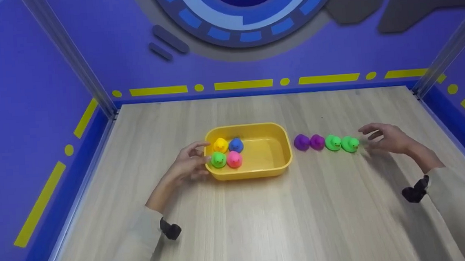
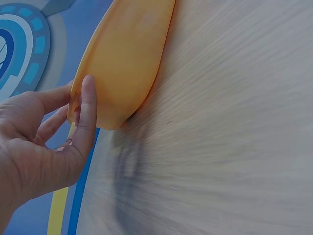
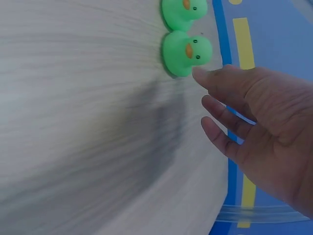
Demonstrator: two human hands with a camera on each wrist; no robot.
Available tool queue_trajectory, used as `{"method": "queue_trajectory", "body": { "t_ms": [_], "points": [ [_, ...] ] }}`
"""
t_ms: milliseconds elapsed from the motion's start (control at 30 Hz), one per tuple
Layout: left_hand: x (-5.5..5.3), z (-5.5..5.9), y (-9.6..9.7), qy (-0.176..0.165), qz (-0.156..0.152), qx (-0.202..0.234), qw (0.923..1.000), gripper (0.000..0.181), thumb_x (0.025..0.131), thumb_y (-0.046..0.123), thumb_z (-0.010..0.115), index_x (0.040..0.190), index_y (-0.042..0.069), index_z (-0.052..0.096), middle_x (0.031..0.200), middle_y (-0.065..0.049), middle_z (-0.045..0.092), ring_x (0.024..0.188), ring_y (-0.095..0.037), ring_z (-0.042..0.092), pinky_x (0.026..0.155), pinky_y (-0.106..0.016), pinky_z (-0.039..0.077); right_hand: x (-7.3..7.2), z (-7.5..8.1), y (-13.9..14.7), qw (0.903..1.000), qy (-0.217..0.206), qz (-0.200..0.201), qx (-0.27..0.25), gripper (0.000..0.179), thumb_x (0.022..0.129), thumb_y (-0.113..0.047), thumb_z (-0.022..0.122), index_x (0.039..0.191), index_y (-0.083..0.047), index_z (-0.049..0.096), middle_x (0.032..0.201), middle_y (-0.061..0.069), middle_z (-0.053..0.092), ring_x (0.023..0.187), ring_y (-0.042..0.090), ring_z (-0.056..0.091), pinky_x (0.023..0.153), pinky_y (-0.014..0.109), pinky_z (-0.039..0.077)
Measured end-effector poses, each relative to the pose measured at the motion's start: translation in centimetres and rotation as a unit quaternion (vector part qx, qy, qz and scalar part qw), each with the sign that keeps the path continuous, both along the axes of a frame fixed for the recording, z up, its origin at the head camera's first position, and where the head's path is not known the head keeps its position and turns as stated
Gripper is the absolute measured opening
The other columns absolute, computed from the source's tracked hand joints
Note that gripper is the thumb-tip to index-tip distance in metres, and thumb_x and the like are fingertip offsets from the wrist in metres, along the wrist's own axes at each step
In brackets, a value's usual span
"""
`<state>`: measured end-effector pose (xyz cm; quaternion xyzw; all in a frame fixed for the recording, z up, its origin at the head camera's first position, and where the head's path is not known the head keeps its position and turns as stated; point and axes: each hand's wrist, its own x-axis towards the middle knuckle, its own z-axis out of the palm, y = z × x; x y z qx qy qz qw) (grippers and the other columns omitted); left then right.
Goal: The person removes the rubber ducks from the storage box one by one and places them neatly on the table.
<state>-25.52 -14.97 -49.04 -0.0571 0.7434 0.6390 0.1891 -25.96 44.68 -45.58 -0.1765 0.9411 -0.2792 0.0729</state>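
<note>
My left hand [image 1: 187,162] holds the left end of a yellow plastic tub [image 1: 266,171]. In the left wrist view its thumb lies against the tub's outer wall [image 2: 127,54], with fingers at the rim. Inside the tub's left half sit a yellow duck [image 1: 220,145], a blue duck [image 1: 236,145], a green duck [image 1: 218,159] and a pink duck [image 1: 234,159]. My right hand [image 1: 388,138] hovers with loosely bent fingers just right of a green toy duck [image 1: 350,144], holding nothing. In the right wrist view, the fingers appear near that duck [image 3: 183,54].
Beside the tub's right end, a row holds a dark purple duck [image 1: 302,142], a lighter purple duck [image 1: 317,142] and another green duck [image 1: 333,142]. Blue printed walls [image 1: 253,69] border the wooden tabletop [image 1: 255,223] at the back and sides.
</note>
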Motion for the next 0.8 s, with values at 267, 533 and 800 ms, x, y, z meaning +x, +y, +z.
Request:
{"method": "queue_trajectory", "body": {
  "t_ms": [267, 533, 800],
  "points": [
    [0.1, 0.1, 0.1, -0.002, 0.001, 0.006, 1.0000, 0.054, 0.093, 0.007, 0.073, 0.142, 0.022, 0.057, 0.114, -0.008, 0.047, 0.083, -0.020, 0.063, 0.081, -0.038, 0.065, -0.7, 2.0, -0.1, 0.9998, 0.013, -0.012, 0.012, 0.039, 0.090, 0.007, 0.068, 0.129, 0.007, 0.061, 0.127, 0.031, 0.063, 0.109, 0.042, 0.065, 0.077, 0.006, 0.049],
    [0.2, -0.3, 0.1, 0.012, -0.004, 0.011, 0.9999, 0.053, 0.092, 0.005, 0.074, 0.141, 0.018, 0.058, 0.108, -0.006, 0.046, 0.079, -0.019, 0.058, 0.073, -0.033, 0.064, -1.6, 3.1, -2.1, 0.9998, 0.010, -0.005, 0.014, 0.035, 0.093, 0.000, 0.070, 0.127, 0.005, 0.064, 0.117, 0.027, 0.068, 0.106, 0.044, 0.066, 0.075, 0.009, 0.050],
    [0.2, 0.0, 0.1, 0.015, -0.005, 0.010, 0.9998, 0.054, 0.093, 0.004, 0.071, 0.144, 0.015, 0.055, 0.109, -0.006, 0.046, 0.080, -0.018, 0.060, 0.074, -0.032, 0.064, -2.9, 4.1, -5.2, 0.9998, 0.004, 0.015, 0.010, 0.030, 0.097, -0.006, 0.067, 0.126, 0.003, 0.065, 0.119, 0.026, 0.069, 0.108, 0.041, 0.066, 0.079, 0.004, 0.045]
  ]
}}
